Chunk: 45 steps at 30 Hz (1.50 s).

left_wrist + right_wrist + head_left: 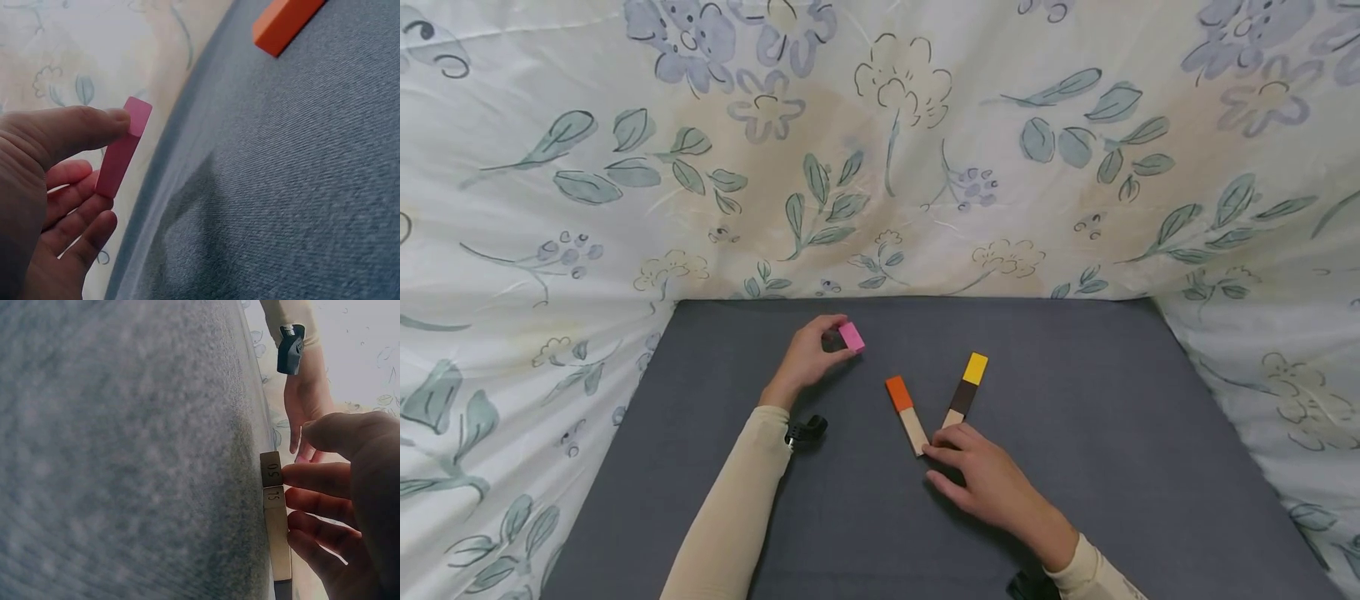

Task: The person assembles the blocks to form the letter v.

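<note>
My left hand (805,357) pinches a pink block (852,337) between thumb and fingers; in the left wrist view the pink block (119,156) is held off the grey cloth. Fingertips of my right hand (992,482) touch the lower end of a V of flat blocks, thumb apart from them. The V's left arm has an orange block (898,393) above a pale wooden block (914,431). Its right arm has a yellow block (975,368), a dark brown block (963,398) and a pale block (953,417) partly under my fingers. In the right wrist view, block ends read 50 and 75.
A dark grey cloth (1112,433) covers the table. Floral fabric (895,167) hangs behind it and along both sides. A black wrist device (807,429) sits at the left cuff, and another (1032,586) shows by the right cuff.
</note>
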Tool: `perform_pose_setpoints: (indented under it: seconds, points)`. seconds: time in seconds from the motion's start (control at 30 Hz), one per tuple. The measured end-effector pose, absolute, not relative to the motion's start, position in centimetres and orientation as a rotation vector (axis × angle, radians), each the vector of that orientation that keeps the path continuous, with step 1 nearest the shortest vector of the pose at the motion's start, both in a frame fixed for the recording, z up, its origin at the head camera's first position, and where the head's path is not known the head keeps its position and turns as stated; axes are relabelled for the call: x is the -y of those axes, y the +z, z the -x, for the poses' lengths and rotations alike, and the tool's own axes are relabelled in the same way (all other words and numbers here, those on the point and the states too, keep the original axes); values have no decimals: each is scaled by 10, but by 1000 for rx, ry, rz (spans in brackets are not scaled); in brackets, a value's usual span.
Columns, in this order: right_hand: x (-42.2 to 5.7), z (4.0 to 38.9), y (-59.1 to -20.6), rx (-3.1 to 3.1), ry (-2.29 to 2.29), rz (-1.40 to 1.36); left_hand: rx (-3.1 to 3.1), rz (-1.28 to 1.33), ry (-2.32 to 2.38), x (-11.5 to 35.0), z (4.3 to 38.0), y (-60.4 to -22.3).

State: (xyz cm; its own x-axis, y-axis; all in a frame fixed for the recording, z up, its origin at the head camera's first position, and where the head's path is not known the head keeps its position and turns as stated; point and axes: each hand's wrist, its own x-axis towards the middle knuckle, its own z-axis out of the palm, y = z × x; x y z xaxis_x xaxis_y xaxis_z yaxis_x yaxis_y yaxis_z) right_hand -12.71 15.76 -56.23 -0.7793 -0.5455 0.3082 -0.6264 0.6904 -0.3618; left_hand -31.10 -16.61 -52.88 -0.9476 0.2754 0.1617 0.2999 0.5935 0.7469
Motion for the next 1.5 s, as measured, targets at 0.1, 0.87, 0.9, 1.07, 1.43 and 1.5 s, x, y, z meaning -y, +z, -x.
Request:
perform_pose_setpoints:
  seconds: [0.1, 0.87, 0.9, 1.07, 1.43, 1.5]
  points:
    - [-158, 127, -563, 2717, 685, -954, 2779, 509, -1321, 163, 309, -528]
    - [-158, 128, -562, 2691, 686, -956, 2781, 595, -1306, 142, 302, -535]
    - [-158, 128, -562, 2692, 686, -957, 2782, 595, -1307, 141, 301, -535]
    - [-159, 129, -562, 2698, 678, -961, 2790, 602, -1298, 136, 300, -539]
    - [-159, 130, -563, 2712, 674, -953, 2791, 625, -1302, 132, 299, -544]
    - [-159, 130, -563, 2714, 672, -950, 2796, 622, -1299, 131, 299, -544]
